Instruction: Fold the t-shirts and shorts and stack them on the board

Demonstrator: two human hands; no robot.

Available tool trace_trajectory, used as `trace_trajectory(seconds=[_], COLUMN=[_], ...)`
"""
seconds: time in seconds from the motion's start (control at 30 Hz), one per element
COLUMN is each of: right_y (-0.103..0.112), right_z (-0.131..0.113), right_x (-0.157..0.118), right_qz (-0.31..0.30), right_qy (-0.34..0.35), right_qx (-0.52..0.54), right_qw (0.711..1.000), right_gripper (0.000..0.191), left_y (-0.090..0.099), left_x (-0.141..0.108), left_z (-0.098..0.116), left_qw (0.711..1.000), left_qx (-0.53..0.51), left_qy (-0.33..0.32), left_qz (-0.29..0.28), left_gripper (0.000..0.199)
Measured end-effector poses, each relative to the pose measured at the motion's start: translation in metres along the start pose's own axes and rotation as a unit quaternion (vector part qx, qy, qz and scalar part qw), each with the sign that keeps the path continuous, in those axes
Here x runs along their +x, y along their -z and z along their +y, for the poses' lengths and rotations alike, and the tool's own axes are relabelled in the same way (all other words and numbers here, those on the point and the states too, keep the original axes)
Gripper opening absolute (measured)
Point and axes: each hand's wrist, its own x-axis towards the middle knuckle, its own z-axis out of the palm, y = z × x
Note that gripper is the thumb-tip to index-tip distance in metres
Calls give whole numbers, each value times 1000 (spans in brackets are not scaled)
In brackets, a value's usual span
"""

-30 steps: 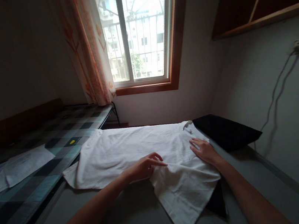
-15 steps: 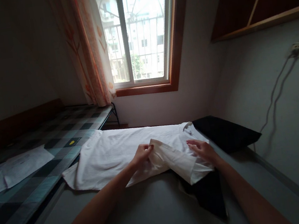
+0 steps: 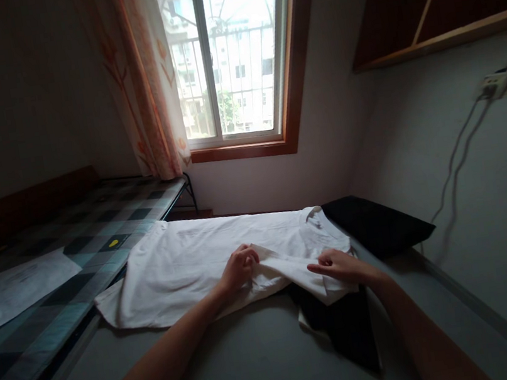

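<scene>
A white T-shirt point(image 3: 198, 265) with black sleeves lies spread on a grey surface, its collar toward the right. My left hand point(image 3: 240, 267) is closed on a fold of white cloth near the middle of the shirt's near side. My right hand point(image 3: 338, 266) rests at the same fold, nearer the collar, with fingers curled and the thumb side against the cloth. One black sleeve point(image 3: 345, 328) hangs toward me from under the fold. The other black sleeve point(image 3: 377, 225) stretches away to the right, past the collar.
The grey surface point(image 3: 223, 366) carries the shirt. To the left is a checkered bed point(image 3: 74, 236) with white papers point(image 3: 33, 280) on it. A window point(image 3: 229, 60) with a curtain point(image 3: 148, 91) is ahead. At right, a cable point(image 3: 455, 153) hangs from a wall socket below a wooden shelf point(image 3: 441, 41).
The raised cloth has come down flatter over the shirt. My right hand has moved slightly left, and its spread fingers have curled in. My left hand stays on the fold.
</scene>
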Motion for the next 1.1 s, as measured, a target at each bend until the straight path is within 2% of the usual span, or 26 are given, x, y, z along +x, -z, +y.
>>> trace_trajectory(seconds=[0.1,0.2,0.23,0.3,0.37,0.4,0.43,0.47,0.53,0.67,0.83,0.93,1.03,1.1], right_y=[2,4,5,5,3,1,-2,-4,-9,-14,-11,-11,-14,-18], right_z=[-3,-8,-10,-13,-15,-15,-15,-15,-12,-4,-5,-8,-7,-3], right_x=[-1,-2,-1,1,5,7,9,11,13,11,6,8,13,15], right_qz=[-49,-3,35,159,298,345,367,364,317,234,143,161,247,292], right_qy=[7,24,28,20,5,3,7,15,20,-22,-26,-38,-25,-56], right_qx=[26,63,74,76,48,33,24,25,40,23,-34,-39,0,8], right_qw=[998,998,996,984,953,938,930,931,947,972,989,985,969,955], right_gripper=[46,33,30,26,26,28,30,32,35,41,25,18,21,26], left_y=[2,3,3,2,1,0,0,-1,0,1,3,3,4,4], left_x=[0,-1,-1,-1,0,0,1,1,1,-1,-5,-7,-10,-11], left_z=[4,5,5,3,0,-1,-2,-3,-3,-1,5,11,15,17], left_qw=[999,999,999,1000,1000,999,999,999,997,995,993,989,979,969], left_qx=[6,6,9,15,19,22,26,31,46,69,112,140,181,225], left_qy=[-21,-34,-34,-25,-12,-8,-4,0,11,18,18,2,0,42], left_qz=[-25,-11,-5,8,18,23,29,36,55,67,41,43,91,98], left_gripper=[16,26,27,29,33,36,38,39,40,40,43,45,48,46])
